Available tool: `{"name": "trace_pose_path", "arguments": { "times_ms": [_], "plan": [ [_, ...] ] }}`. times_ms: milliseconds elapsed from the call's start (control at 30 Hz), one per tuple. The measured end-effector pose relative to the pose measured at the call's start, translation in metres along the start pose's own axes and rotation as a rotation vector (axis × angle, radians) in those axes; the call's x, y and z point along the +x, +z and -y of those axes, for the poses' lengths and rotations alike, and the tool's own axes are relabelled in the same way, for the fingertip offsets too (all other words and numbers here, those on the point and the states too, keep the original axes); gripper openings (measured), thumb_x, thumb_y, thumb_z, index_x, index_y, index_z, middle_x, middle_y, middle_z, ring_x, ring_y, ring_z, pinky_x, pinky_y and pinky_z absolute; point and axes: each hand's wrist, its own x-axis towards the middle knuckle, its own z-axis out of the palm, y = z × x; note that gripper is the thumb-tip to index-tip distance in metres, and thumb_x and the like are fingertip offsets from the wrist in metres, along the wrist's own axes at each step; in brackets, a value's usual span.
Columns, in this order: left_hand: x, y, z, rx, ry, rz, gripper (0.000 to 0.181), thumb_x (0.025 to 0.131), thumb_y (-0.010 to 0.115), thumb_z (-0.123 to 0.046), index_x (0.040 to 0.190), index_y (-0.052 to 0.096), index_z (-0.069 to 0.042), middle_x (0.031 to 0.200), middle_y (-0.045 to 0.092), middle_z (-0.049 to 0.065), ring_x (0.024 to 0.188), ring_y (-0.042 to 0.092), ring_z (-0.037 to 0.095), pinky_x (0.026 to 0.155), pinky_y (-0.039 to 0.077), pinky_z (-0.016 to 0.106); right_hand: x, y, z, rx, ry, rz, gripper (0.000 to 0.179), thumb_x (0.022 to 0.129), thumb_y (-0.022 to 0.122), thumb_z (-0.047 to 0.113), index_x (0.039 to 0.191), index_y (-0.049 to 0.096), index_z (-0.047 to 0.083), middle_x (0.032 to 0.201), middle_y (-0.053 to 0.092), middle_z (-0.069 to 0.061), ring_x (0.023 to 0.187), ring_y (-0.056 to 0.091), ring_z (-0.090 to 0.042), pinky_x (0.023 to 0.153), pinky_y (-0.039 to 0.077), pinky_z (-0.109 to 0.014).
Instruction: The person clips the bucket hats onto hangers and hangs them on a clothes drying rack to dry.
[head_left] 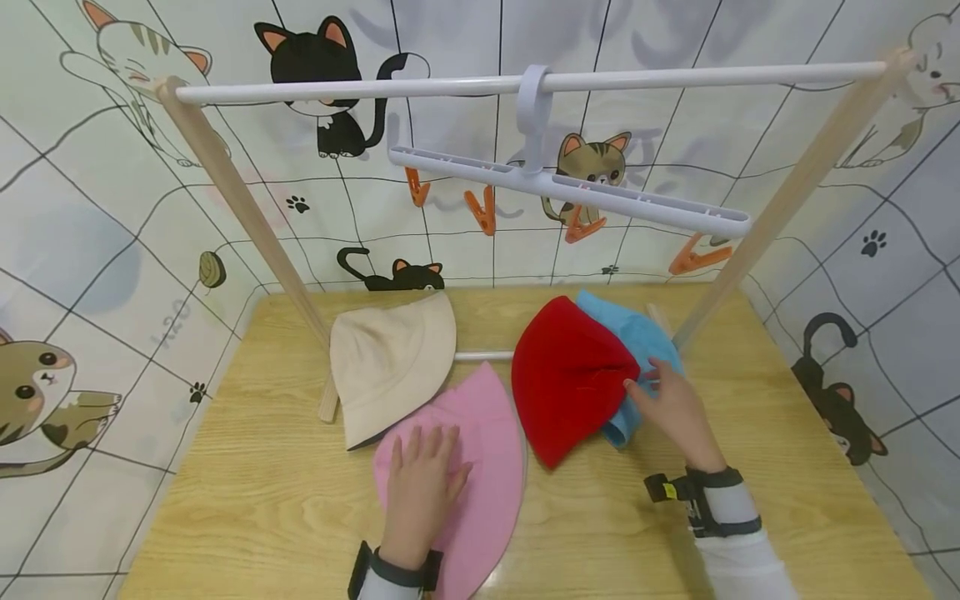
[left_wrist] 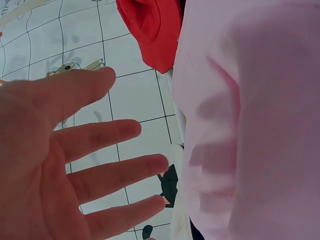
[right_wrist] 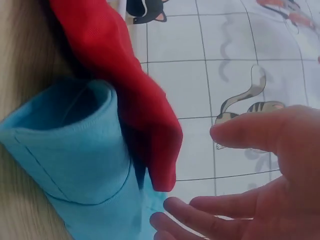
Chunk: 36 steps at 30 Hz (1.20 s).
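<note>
My left hand [head_left: 422, 492] is spread above the pink bucket hat [head_left: 491, 467], its fingers straight and apart; the left wrist view shows a gap between the fingers and the pink cloth [left_wrist: 260, 130]. On the right, my right hand [head_left: 672, 408] hovers by the tip of the red bucket hat [head_left: 562, 375], thumb and fingers parted with nothing between them. Partly under the red hat lies a light blue hat [head_left: 648, 337], whose rolled brim [right_wrist: 75, 130] faces the right wrist camera. A cream hat [head_left: 390, 350] lies at the left, its lower edge overlapped by the pink one.
A rack with a white top bar [head_left: 450, 87] and wooden posts [head_left: 240, 196] stands over the wooden table [head_left: 247, 483]. From the bar hangs a white hanger [head_left: 532, 175], tilted down to the right, with several orange clips [head_left: 483, 210]. A cat-print wall covering [head_left: 465, 250] surrounds the table.
</note>
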Motion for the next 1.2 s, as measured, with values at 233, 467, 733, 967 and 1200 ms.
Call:
{"name": "trace_pose_path", "arguments": {
  "times_ms": [233, 467, 733, 967, 1200],
  "plan": [
    [-0.004, 0.001, -0.003, -0.035, -0.006, 0.02, 0.041, 0.088, 0.07, -0.03, 0.122, 0.064, -0.008, 0.112, 0.067, 0.014, 0.111, 0.058, 0.04, 0.097, 0.034, 0.063, 0.019, -0.008, -0.007, 0.013, 0.081, 0.137, 0.06, 0.097, 0.052, 0.032, 0.129, 0.043, -0.019, 0.118, 0.054, -0.036, 0.102, 0.056, -0.047, 0.08, 0.049, -0.052],
    [-0.005, 0.0, -0.005, -0.054, 0.003, 0.039, 0.039, 0.087, 0.071, -0.026, 0.12, 0.065, -0.006, 0.103, 0.069, 0.014, 0.097, 0.064, 0.033, 0.091, 0.042, 0.06, 0.032, -0.013, -0.011, 0.099, 0.131, 0.215, 0.061, 0.099, 0.05, 0.037, 0.126, 0.047, -0.017, 0.121, 0.053, -0.033, 0.103, 0.053, -0.044, 0.083, 0.047, -0.05],
    [-0.007, -0.002, -0.006, -0.055, -0.008, 0.025, 0.037, 0.087, 0.071, -0.024, 0.119, 0.066, -0.007, 0.103, 0.069, 0.012, 0.099, 0.064, 0.031, 0.092, 0.038, 0.063, 0.044, -0.017, 0.007, 0.176, 0.146, 0.208, 0.059, 0.097, 0.053, 0.037, 0.129, 0.046, -0.013, 0.118, 0.056, -0.029, 0.1, 0.055, -0.039, 0.081, 0.047, -0.043],
    [-0.008, 0.0, -0.004, -0.061, -0.01, 0.012, 0.037, 0.086, 0.072, -0.024, 0.118, 0.066, -0.007, 0.103, 0.069, 0.011, 0.099, 0.064, 0.03, 0.093, 0.037, 0.065, 0.05, -0.009, 0.026, 0.162, 0.116, 0.19, 0.048, 0.098, 0.054, 0.024, 0.128, 0.04, -0.01, 0.121, 0.053, -0.032, 0.103, 0.056, -0.042, 0.078, 0.049, -0.043],
    [-0.005, -0.002, 0.0, -0.059, 0.014, -0.014, 0.038, 0.084, 0.074, -0.022, 0.118, 0.066, -0.006, 0.101, 0.07, 0.012, 0.097, 0.064, 0.031, 0.093, 0.037, 0.064, 0.056, 0.001, 0.037, 0.208, 0.117, 0.107, 0.047, 0.098, 0.051, 0.014, 0.135, 0.035, -0.009, 0.132, 0.044, -0.034, 0.119, 0.046, -0.046, 0.092, 0.044, -0.054]
  ]
}}
